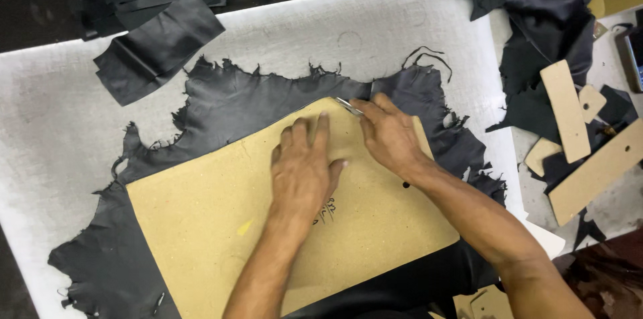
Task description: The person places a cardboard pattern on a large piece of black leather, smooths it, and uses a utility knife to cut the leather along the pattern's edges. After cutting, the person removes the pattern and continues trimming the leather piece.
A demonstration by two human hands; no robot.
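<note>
left hand (303,170): flat on the template (221,225), palm down, fingers together and only slightly fanned, tips near its top edge. Holds nothing, just pins the board.
right hand (390,133): fingers pinched around a thin metal blade (348,106), tip at the template's upper edge where it meets the hide.
template: big tan cardboard sheet, rounded corners, lying at an angle on the hide. Small dark hole near the right wrist, a yellow mark and some handwriting on its face.
hide (228,101): 1 black leather skin, ragged edges, spread on the white board (60,111). Template covers its middle; leather shows on all sides of it.
cut: can't tell how far along the edge the blade has gone (hand hides the line to its right).
risk 1: left hand presses only at the top centre; the lower left corner is unweighted, so the template may pivot under blade pressure and the outline would drift.
risk 2: left fingertips sit close beside the blade; a slip along the edge would likely reach them.
risk 3: hide looks wrinkled near the top edge; a fold under the blade could give a crooked cut.
around: black leather offcuts (157,47) top left, more dark leather (542,31) top right, 3 or so small tan pattern pieces (566,111) on the right.
</note>
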